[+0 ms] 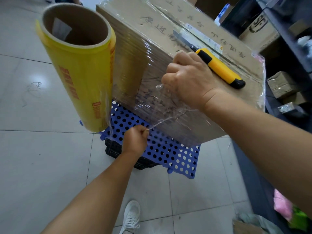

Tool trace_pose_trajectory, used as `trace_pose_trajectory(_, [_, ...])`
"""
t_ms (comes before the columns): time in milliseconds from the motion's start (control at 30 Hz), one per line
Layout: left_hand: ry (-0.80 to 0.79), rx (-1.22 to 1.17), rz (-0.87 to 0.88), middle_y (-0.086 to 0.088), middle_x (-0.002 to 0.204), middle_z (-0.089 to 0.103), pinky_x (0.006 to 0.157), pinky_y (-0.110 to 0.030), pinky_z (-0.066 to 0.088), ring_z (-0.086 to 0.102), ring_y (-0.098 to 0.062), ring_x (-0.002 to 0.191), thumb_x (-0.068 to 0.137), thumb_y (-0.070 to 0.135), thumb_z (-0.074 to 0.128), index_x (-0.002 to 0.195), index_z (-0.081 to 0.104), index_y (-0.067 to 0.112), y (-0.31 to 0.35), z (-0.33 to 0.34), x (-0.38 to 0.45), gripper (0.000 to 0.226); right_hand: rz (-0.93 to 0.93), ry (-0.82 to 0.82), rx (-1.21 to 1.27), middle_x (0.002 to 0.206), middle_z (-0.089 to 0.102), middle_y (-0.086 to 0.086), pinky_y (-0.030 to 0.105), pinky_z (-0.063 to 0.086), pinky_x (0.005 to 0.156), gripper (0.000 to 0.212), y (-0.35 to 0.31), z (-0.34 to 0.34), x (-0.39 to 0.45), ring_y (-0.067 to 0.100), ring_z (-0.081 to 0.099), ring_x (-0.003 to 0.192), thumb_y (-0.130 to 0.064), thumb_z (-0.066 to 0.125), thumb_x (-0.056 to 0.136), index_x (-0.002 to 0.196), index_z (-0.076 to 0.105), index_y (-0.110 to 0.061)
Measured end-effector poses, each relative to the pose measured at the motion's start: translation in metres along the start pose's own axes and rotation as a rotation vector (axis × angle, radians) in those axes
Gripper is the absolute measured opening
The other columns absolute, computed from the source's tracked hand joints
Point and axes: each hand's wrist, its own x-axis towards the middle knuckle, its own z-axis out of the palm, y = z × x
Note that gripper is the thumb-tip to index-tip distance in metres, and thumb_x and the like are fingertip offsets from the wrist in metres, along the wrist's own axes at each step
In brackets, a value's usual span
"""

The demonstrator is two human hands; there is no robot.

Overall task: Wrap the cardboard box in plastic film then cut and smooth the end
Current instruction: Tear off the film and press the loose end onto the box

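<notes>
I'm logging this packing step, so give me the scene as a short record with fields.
box: brown cardboard box, sides wrapped in clear plastic film, on blue perforated mat
roll: yellow film roll, upright beside the box
knife: yellow-and-black utility knife, lying on the box top
left hand: pinches bunched film low
right hand: grips film at upper edge

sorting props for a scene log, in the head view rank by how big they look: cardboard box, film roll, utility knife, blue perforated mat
1. cardboard box
2. film roll, though it is nearest the camera, which inflates it
3. blue perforated mat, partly hidden under the box, so its rank against the roll is unsure
4. utility knife, clearly smallest
</notes>
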Motion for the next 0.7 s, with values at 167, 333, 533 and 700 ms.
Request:
trace_pose_trajectory(167, [0.048, -0.001, -0.028, -0.012, 0.065, 0.059, 0.053, -0.028, 0.04, 0.051, -0.022, 0.059, 0.093, 0.011, 0.052, 0.075, 0.066, 0.008, 0.001, -0.002, 0.008, 0.022, -0.023, 0.112, -0.133, 0.069, 0.059, -0.007, 0.03, 0.03, 0.076, 0.014, 0.009, -0.001, 0.008, 0.023, 0.058, 0.084, -0.013, 0.068, 0.075, 0.065, 0.065, -0.022])
trace_pose_trajectory(333, [0.063, 0.008, -0.044, -0.006, 0.06, 0.058, 0.041, -0.018, 0.033, 0.048, -0.011, 0.051, 0.091, 0.013, 0.055, 0.077, 0.068, 0.001, -0.002, -0.002, 0.016, 0.023, 0.09, 0.229, -0.127, 0.081, 0.059, 0.002, 0.032, 0.029, 0.073, 0.01, 0.009, 0.01, 0.013, 0.022, 0.037, 0.085, -0.012, 0.07, 0.076, 0.078, 0.061, -0.016])
trace_pose_trajectory(533, [0.07, 0.01, -0.034, 0.0, 0.058, 0.055, 0.043, -0.015, 0.033, 0.045, -0.004, 0.051, 0.091, 0.014, 0.055, 0.08, 0.07, 0.002, -0.005, -0.002, 0.023, 0.022, 0.169, 0.226, -0.206, 0.074, 0.057, 0.0, 0.031, 0.028, 0.072, 0.011, -0.001, 0.014, 0.028, 0.023, 0.054, 0.078, -0.019, 0.07, 0.074, 0.075, 0.059, -0.018])
trace_pose_trajectory(700, [0.047, 0.061, -0.056, -0.003, 0.068, 0.059, 0.042, -0.016, 0.029, 0.045, -0.005, 0.051, 0.093, 0.014, 0.052, 0.08, 0.069, 0.006, -0.008, -0.001, 0.033, 0.022, 0.076, 0.359, -0.168, 0.075, 0.058, 0.0, 0.031, 0.03, 0.071, 0.016, 0.001, 0.021, 0.021, 0.019, 0.036, 0.08, -0.007, 0.072, 0.075, 0.074, 0.059, -0.017])
